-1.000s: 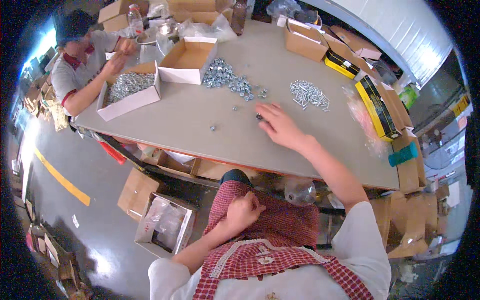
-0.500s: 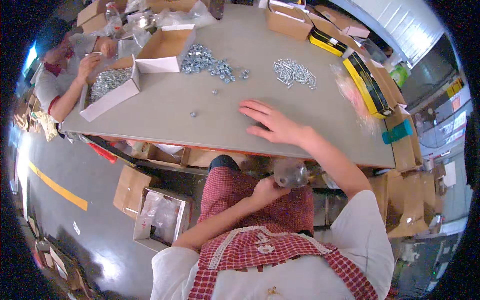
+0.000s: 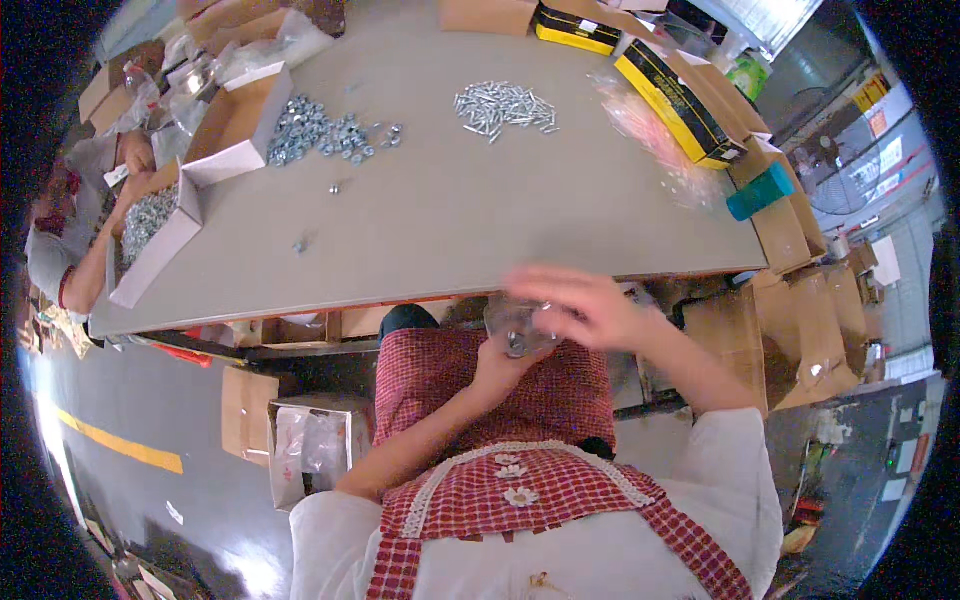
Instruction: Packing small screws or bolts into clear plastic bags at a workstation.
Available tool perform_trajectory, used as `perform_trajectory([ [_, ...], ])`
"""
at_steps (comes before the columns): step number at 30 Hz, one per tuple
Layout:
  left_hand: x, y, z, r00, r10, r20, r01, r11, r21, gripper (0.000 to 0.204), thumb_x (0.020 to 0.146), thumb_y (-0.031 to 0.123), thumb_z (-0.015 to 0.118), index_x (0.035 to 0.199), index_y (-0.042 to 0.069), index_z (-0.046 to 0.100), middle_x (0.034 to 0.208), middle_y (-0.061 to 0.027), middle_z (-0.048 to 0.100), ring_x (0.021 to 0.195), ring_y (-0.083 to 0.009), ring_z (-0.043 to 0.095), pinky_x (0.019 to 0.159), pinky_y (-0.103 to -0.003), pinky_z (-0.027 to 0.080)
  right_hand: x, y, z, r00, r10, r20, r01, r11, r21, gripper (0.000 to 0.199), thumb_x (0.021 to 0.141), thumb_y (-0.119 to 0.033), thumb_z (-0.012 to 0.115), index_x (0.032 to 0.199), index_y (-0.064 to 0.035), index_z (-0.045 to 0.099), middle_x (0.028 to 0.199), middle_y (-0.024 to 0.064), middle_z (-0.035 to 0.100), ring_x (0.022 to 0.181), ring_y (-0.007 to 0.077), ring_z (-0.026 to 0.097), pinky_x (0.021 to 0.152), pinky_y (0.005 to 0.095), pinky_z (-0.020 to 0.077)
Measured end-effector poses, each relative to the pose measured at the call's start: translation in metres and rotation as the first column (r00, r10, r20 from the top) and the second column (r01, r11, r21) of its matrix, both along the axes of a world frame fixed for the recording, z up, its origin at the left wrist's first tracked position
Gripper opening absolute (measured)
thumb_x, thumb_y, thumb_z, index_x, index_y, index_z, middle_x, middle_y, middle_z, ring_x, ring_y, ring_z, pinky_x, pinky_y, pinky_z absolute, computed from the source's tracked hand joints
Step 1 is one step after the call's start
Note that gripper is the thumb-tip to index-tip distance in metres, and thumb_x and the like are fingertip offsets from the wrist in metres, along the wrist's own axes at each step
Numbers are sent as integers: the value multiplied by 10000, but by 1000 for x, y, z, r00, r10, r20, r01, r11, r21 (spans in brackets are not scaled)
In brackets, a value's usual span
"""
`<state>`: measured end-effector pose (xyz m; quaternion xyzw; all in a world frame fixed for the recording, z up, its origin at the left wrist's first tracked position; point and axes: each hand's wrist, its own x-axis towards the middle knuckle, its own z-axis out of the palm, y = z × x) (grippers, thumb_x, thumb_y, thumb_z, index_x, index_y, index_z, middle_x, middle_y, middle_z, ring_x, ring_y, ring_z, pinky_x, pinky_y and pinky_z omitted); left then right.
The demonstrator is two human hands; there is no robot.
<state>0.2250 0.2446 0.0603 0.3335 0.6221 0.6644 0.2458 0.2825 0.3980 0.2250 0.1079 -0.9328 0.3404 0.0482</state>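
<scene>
Left hand (image 3: 503, 366): mine, above the lap of my red checked apron (image 3: 490, 400); fingers closed on the lower part of a clear plastic container (image 3: 503, 316), their tips hidden behind it.
Clear plastic container: one, just below the table's near edge; its far side covered by my other hand, its contents too indistinct to name.
Right hand (image 3: 585, 306): mine, blurred, fingers stretched across the container; whether I pinch anything I cannot tell, the undersides being hidden.
Table (image 3: 420, 225): grey top, bearing a heap of metal nuts (image 3: 310, 135), two strays nearer me, and a pile of screws (image 3: 503, 108).
White carton (image 3: 165, 255): at left, filled with small metal parts, kind unclear; beside it a second open carton (image 3: 245, 150).
Co-worker (image 3: 55, 265): at the left rim, lost partly in shadow; what the hands work on is unreadable.
Black-and-yellow box (image 3: 675, 105): at right, near a teal roll (image 3: 760, 192).
</scene>
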Motion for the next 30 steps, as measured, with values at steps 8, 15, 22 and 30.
perform_trajectory([
  [8, 2, -4, 0, 997, -48, -64, 39, 990, -135, 445, 758, 393, 815, 1040, 88, 655, 932, -161, 705, 835, -312, 702, 714, -403, 545, -143, 109, -42, 931, -229, -284, 352, 765, 538, 675, 1019, -423, 411, 1494, 27, 247, 1576, 215, 222, 1447, 354, 251, 1191, 450, 198],
  [15, 3, -2, -12, 982, -10, -188, -23, 985, -172, 454, 741, 446, 810, 967, 86, 649, 880, -178, 703, 790, -358, 696, 674, -429, 546, -123, 96, -41, 959, -220, -178, 283, 767, 576, 700, 1021, -444, 395, 1483, 60, 248, 1569, 234, 219, 1453, 381, 216, 1203, 454, 148],
  [22, -8, 5, -6, 991, -30, -132, 7, 985, -171, 469, 757, 453, 799, 976, 59, 669, 897, -177, 708, 815, -310, 710, 716, -390, 547, -107, 110, -39, 941, -324, -97, 323, 946, -25, 610, 1029, -404, 407, 1490, -17, 303, 1571, 187, 262, 1457, 340, 238, 1194, 407, 190],
  [30, -3, 3, 9, 999, 16, -44, -26, 970, -242, 535, 763, 476, 789, 1047, 38, 672, 936, -193, 709, 874, -310, 702, 770, -386, 540, -145, 111, -41, 933, -192, -306, 323, 824, 466, 544, 1008, -297, 473, 1454, -12, 350, 1538, 196, 323, 1423, 348, 306, 1172, 405, 256],
])
